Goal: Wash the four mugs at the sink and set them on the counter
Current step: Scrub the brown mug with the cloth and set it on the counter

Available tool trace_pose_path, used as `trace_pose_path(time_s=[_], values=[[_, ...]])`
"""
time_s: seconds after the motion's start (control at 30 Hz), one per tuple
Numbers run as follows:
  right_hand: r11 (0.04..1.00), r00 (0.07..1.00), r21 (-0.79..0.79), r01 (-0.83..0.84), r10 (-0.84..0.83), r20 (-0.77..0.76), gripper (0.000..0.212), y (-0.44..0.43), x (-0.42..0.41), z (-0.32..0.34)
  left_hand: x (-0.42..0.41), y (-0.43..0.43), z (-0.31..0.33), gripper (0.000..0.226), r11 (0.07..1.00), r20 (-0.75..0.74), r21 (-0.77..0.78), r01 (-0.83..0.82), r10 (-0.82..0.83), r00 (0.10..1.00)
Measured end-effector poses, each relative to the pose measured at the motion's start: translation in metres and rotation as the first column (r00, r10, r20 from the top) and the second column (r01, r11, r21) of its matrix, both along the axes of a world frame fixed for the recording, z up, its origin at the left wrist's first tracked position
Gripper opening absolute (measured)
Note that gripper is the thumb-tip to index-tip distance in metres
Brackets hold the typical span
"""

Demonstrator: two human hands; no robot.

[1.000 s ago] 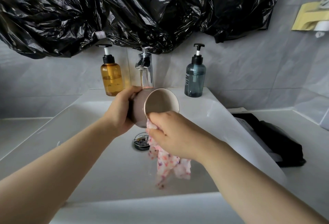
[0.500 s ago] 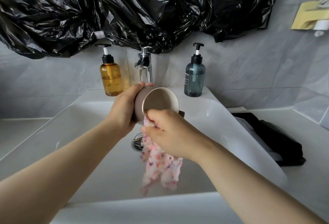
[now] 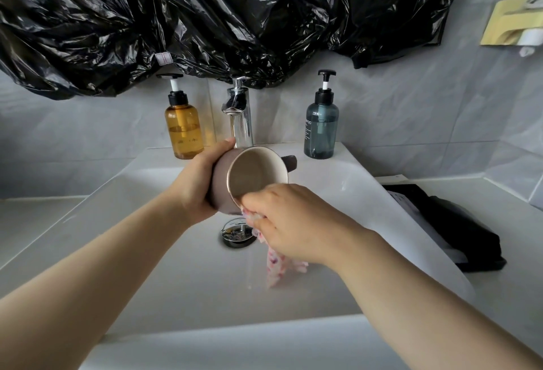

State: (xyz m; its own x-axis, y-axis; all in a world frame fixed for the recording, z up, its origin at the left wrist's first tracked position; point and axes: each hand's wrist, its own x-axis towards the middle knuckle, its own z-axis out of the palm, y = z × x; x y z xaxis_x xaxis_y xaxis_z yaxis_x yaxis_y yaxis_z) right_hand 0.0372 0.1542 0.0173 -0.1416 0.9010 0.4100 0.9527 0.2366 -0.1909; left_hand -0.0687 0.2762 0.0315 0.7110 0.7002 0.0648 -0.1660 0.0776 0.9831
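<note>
Gripping mug (image 3: pixel 256 176): left hand (image 3: pixel 199 183) | cloth (image 3: pixel 276 267) at rim: right hand (image 3: pixel 293 222) | sink (image 3: pixel 176 269) below

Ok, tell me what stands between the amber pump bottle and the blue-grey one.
The chrome faucet stands between the amber pump bottle and the blue-grey pump bottle, on the sink ledge, as the head view shows.

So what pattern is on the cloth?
The cloth is white with small pink and purple blotches; the head view shows it.
</note>
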Motion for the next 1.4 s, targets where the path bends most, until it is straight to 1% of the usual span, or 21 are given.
trace_pose_path(time_s=[0.1, 0.17, 0.23, 0.27, 0.3, 0.37, 0.5, 0.6, 0.67, 0.73, 0.8, 0.83, 0.9, 0.97, 1.0, 1.03, 1.1, 1.2, 1.27, 1.33, 1.4], values=[[1.000, 0.995, -0.014, -0.005, 0.004, -0.099, 0.043, 0.003, -0.005, -0.001, 0.003, -0.001, -0.002, 0.051, 0.998, 0.085, 0.028, -0.055, 0.053, 0.995], [0.999, 0.964, -0.047, -0.010, -0.003, -0.268, 0.044, 0.003, -0.007, 0.001, 0.007, -0.003, -0.006, 0.055, 0.996, 0.144, 0.012, -0.085, 0.082, 0.986], [0.999, 0.888, -0.041, -0.020, -0.001, -0.460, 0.044, 0.002, -0.008, 0.003, 0.012, -0.007, -0.007, 0.051, 0.993, 0.213, -0.016, -0.120, 0.120, 0.970], [1.000, 0.862, -0.020, -0.024, 0.010, -0.507, 0.044, 0.002, -0.008, 0.005, 0.014, -0.007, -0.008, 0.047, 0.992, 0.229, -0.015, -0.125, 0.125, 0.965], [1.000, 0.863, 0.004, -0.021, 0.020, -0.504, 0.045, 0.002, -0.006, 0.005, 0.015, -0.009, -0.007, 0.046, 0.993, 0.237, -0.009, -0.118, 0.116, 0.964], [1.000, 0.906, 0.022, 0.000, 0.010, -0.423, 0.048, 0.000, -0.002, 0.006, 0.015, -0.009, -0.007, 0.056, 0.996, 0.224, 0.005, -0.084, 0.081, 0.971], [0.999, 0.974, 0.025, 0.035, -0.029, -0.226, 0.046, -0.005, 0.009, 0.008, 0.008, 0.002, -0.006, 0.055, 0.996, 0.131, -0.092, 0.004, 0.008, 0.991], [0.998, 0.998, -0.028, 0.059, -0.058, 0.038, 0.027, -0.007, 0.007, 0.011, 0.003, 0.006, -0.007, 0.050, 0.985, 0.010, -0.165, 0.056, -0.055, 0.998], [0.997, 0.990, -0.036, 0.074, -0.069, 0.121, 0.016, -0.008, 0.003, 0.012, 0.003, 0.008, -0.010, 0.044, 0.984, -0.015, -0.175, 0.021, -0.024, 1.000], [0.996, 0.990, -0.036, 0.078, -0.074, 0.120, 0.021, -0.006, 0.000, 0.010, 0.004, 0.007, -0.012, 0.045, 0.988, 0.017, -0.156, -0.016, 0.019, 1.000], [0.997, 0.995, -0.043, 0.072, -0.068, 0.072, 0.034, -0.004, -0.003, 0.007, 0.007, 0.002, -0.012, 0.044, 0.990, 0.080, -0.134, -0.040, 0.051, 0.996], [0.997, 0.998, -0.051, 0.065, -0.065, 0.009, 0.040, -0.003, -0.004, 0.007, 0.009, -0.002, -0.011, 0.042, 0.990, 0.123, -0.130, -0.056, 0.072, 0.990], [0.998, 0.981, -0.045, 0.042, -0.050, -0.189, 0.045, -0.001, -0.005, 0.007, 0.013, -0.008, -0.010, 0.037, 0.987, 0.195, -0.124, -0.100, 0.123, 0.973], [0.999, 0.927, -0.021, 0.028, -0.034, -0.374, 0.046, -0.001, -0.006, 0.009, 0.016, -0.008, -0.010, 0.035, 0.985, 0.225, -0.105, -0.135, 0.156, 0.962], [1.000, 0.908, -0.010, 0.024, -0.026, -0.418, 0.047, -0.002, -0.006, 0.009, 0.017, -0.008, -0.009, 0.035, 0.986, 0.236, -0.096, -0.138, 0.157, 0.959], [1.000, 0.906, -0.001, 0.023, -0.021, -0.422, 0.047, -0.002, -0.005, 0.009, 0.017, -0.008, -0.009, 0.035, 0.988, 0.238, -0.084, -0.130, 0.147, 0.960], [0.999, 0.937, 0.007, 0.034, -0.030, -0.347, 0.048, -0.004, -0.001, 0.010, 0.015, -0.004, -0.008, 0.034, 0.992, 0.229, -0.054, -0.117, 0.127, 0.965], [0.997, 0.990, 0.001, 0.074, -0.073, -0.124, 0.041, -0.006, 0.008, 0.011, 0.010, 0.004, -0.005, 0.041, 0.992, 0.220, -0.046, -0.121, 0.128, 0.967], [0.995, 0.995, -0.014, 0.101, -0.101, 0.003, 0.035, -0.006, 0.008, 0.010, 0.008, 0.006, -0.003, 0.042, 0.995, 0.201, -0.051, -0.083, 0.091, 0.975], [0.995, 0.993, -0.023, 0.102, -0.100, 0.058, 0.035, -0.003, 0.003, 0.008, 0.008, 0.004, -0.004, 0.043, 0.997, 0.171, -0.041, -0.069, 0.075, 0.982], [0.997, 0.997, -0.029, 0.072, -0.071, 0.032, 0.034, -0.003, -0.002, 0.006, 0.009, 0.002, -0.007, 0.054, 0.992, 0.134, -0.012, -0.127, 0.127, 0.983]])
